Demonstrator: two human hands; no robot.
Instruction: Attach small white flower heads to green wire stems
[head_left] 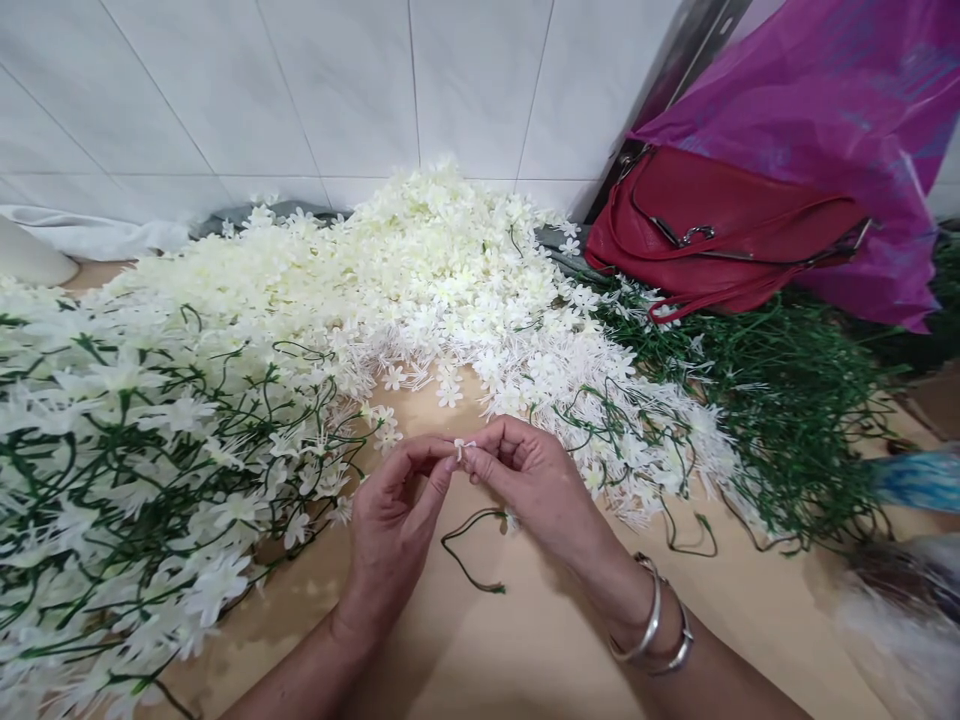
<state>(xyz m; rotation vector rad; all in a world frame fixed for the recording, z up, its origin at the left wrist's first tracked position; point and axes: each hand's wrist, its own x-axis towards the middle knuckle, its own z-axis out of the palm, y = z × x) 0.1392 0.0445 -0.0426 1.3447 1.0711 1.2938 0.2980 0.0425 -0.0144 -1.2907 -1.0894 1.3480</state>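
My left hand (pixel 401 510) and my right hand (pixel 536 485) meet fingertip to fingertip over the tan table (pixel 442 660). Between their pinched thumbs and forefingers is a small white flower piece (pixel 460 450), partly hidden by the fingers. Just below my hands a curved green stem (pixel 469 572) lies on the table. Beyond them rises a large heap of loose white flowers (pixel 420 260). White flowers on green stems (pixel 150 480) spread beside my left hand. Several more stemmed flowers (pixel 622 420) lie to the right of my right hand.
Green stems (pixel 795 400) are piled at the right. Behind them a red handbag (pixel 720 220) rests against a purple plastic bag (pixel 840 120). A clear plastic bag (pixel 907 620) lies at the lower right. The white tiled wall (pixel 337 90) closes off the back.
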